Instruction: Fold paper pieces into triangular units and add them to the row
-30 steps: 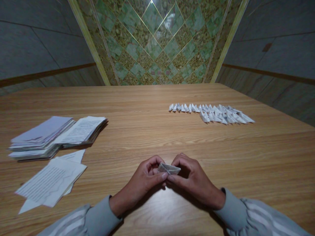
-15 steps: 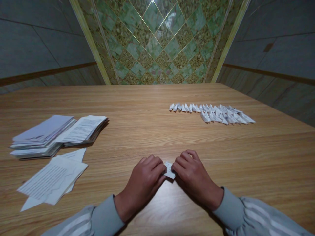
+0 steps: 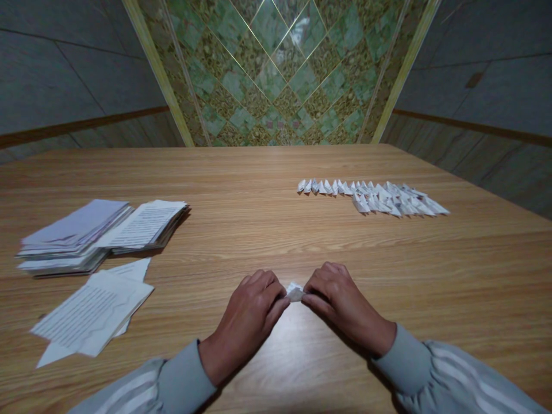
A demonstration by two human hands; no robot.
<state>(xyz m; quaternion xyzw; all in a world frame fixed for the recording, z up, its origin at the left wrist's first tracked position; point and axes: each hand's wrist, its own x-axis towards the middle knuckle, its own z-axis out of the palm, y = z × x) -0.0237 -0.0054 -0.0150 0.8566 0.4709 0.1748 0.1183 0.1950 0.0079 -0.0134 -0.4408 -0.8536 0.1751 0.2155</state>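
A small folded piece of white paper (image 3: 295, 292) is held between my two hands, low in the middle of the head view. My left hand (image 3: 252, 313) pinches its left end between thumb and fingers. Its right end is pinched by my right hand (image 3: 342, 305). The paper has a pointed top and a greyish lower face towards me. My curled fingers hide both its ends.
Small folded paper shapes (image 3: 375, 198) stand in rows at the back right of the wooden table (image 3: 241, 224). Stacked papers (image 3: 77, 230) lie at the left, with a few loose printed sheets (image 3: 95, 310) nearer me. Tiled walls rise behind.
Between my fingers the paper has turned from a flat, tilted piece to a peaked shape. My thumbs now show more plainly at its lower edge, and both hands have shifted only slightly.
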